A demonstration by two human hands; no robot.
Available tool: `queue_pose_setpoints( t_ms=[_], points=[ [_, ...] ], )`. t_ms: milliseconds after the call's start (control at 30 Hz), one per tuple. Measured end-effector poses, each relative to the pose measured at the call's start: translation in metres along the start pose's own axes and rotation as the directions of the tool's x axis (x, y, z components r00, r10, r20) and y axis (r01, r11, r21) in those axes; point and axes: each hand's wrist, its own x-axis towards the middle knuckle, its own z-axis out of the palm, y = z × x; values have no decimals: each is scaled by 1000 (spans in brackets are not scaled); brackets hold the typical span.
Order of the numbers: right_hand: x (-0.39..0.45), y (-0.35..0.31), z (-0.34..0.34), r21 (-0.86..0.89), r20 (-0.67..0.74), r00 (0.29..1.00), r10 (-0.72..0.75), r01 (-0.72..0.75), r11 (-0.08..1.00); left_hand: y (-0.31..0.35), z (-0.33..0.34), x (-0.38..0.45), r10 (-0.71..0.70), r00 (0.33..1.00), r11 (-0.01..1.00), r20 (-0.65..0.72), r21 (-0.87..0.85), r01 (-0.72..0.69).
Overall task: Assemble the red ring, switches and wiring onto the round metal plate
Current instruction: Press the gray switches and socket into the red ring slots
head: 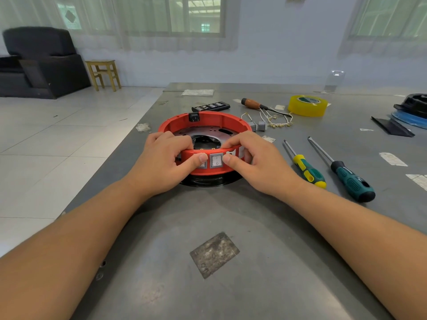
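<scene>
The red ring (pixel 209 120) sits on the round metal plate (pixel 209 132) at the middle of the grey table. A grey rocker switch (pixel 216 160) is set in the ring's near wall; a second one beside it is mostly hidden under my left thumb. My left hand (pixel 167 158) grips the ring's near rim, fingers over the top and thumb pressing the wall. My right hand (pixel 250 158) grips the rim the same way just right of the switch. Loose switches (pixel 260 126) with white wiring (pixel 276 120) lie behind the ring on the right.
Two screwdrivers, a yellow-green one (pixel 307 169) and a dark teal one (pixel 346 174), lie right of my right hand. Farther back are a wooden-handled tool (pixel 253 103), a yellow tape roll (pixel 307 105), a black bit case (pixel 210 106) and black-and-blue parts (pixel 409 112). The table's left edge runs diagonally.
</scene>
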Motion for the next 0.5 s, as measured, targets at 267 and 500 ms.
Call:
queue_pose_setpoints(
  t_ms=[267,500],
  points=[
    [-5,-4,11,59,17,998,-68,67,996,22,3,-7,51,995,989,-85,144,-38],
    [-1,15,16,-58,-145,957,251,-261,964,16,4,-4,-89,992,988,-89,120,100]
  ],
)
